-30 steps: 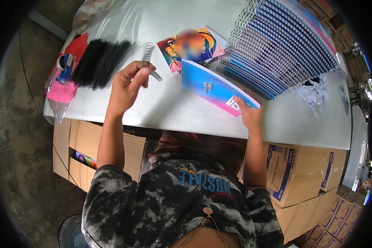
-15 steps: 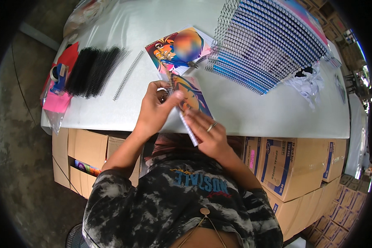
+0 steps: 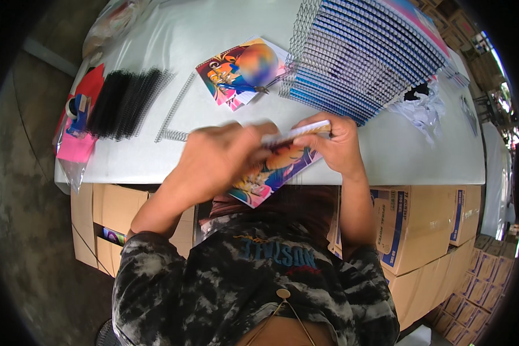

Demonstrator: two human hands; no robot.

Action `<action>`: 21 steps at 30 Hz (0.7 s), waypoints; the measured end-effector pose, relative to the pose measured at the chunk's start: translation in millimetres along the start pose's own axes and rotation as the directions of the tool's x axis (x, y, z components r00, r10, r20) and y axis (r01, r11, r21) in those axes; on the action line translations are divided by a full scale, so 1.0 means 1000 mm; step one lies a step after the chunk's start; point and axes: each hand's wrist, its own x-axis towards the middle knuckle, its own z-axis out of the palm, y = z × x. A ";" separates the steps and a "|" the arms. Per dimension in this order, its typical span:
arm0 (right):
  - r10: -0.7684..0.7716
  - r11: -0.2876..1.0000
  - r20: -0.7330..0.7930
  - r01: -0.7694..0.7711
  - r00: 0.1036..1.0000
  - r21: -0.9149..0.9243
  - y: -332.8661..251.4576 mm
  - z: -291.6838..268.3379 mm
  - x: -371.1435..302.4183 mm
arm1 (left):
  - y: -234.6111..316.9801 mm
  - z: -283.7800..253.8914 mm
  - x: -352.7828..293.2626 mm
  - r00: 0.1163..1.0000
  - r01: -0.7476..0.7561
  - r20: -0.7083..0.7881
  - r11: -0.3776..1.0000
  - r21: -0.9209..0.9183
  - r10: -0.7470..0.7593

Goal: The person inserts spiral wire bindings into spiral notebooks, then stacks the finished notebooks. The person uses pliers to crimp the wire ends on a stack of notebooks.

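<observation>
A small notebook with a colourful illustrated cover (image 3: pixel 274 173) is tilted in front of me, above the table's near edge. My right hand (image 3: pixel 339 144) grips its right end, thumb on one side and fingers on the other. At its upper edge is my left hand (image 3: pixel 219 153), fingers curled and blurred by motion. A dark spiral coil (image 3: pixel 176 135) sticks out to the left from behind that hand; the rest of it is hidden. Farther back, pliers with blue handles (image 3: pixel 242 87) lie on loose colourful printed covers (image 3: pixel 222 69).
A single coil (image 3: pixel 176 104) lies beside a pile of black coils (image 3: pixel 127 104). A blue tape dispenser (image 3: pixel 79 115) rests at the left over pink and red sheets. Stacked spiral-bound notebooks (image 3: pixel 363 57) and crumpled white material (image 3: pixel 424 109) occupy the right. Cardboard boxes (image 3: pixel 421 225) stand below the table.
The notebook has turned from upright to slanting, and my right hand has moved up to its right end. The coil at my left hand now points left instead of away from me.
</observation>
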 end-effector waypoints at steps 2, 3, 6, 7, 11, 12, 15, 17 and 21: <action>-0.075 0.992 -0.224 0.095 0.972 0.082 0.014 -0.002 -0.004 | -0.012 0.000 0.001 0.960 0.245 -0.131 0.969 -0.037 -0.248; -0.129 0.985 -0.296 0.156 0.947 0.068 0.024 -0.006 -0.009 | -0.021 0.003 0.002 0.916 0.330 -0.238 0.944 -0.007 -0.322; -0.156 0.958 -0.474 0.250 0.867 0.140 0.058 -0.004 -0.019 | -0.064 0.032 -0.012 0.851 0.401 -0.206 0.852 -0.338 -0.482; -0.142 0.944 -0.524 0.274 0.840 0.182 0.072 -0.003 -0.021 | -0.076 0.048 -0.020 0.782 0.527 0.011 0.652 -0.545 -0.623; -0.116 0.965 -0.377 0.194 0.919 0.176 0.081 -0.002 -0.026 | -0.085 0.087 -0.033 0.762 0.534 0.280 0.322 -0.782 -0.584; -0.097 0.978 -0.283 0.144 0.954 0.150 0.064 -0.004 -0.026 | -0.085 0.087 -0.032 0.779 0.525 0.279 0.340 -0.780 -0.561; -0.061 0.991 -0.192 0.082 0.980 0.106 0.054 -0.001 -0.022 | -0.082 0.086 -0.033 0.815 0.476 0.188 0.448 -0.757 -0.548; -0.007 0.998 -0.199 0.018 0.980 0.058 0.061 -0.006 -0.026 | -0.087 0.090 -0.034 0.817 0.421 0.008 0.586 -0.693 -0.577; 0.004 0.999 -0.259 -0.013 0.966 -0.032 0.058 -0.006 -0.023 | -0.101 0.053 -0.029 0.801 0.476 -0.004 0.641 -0.602 -0.599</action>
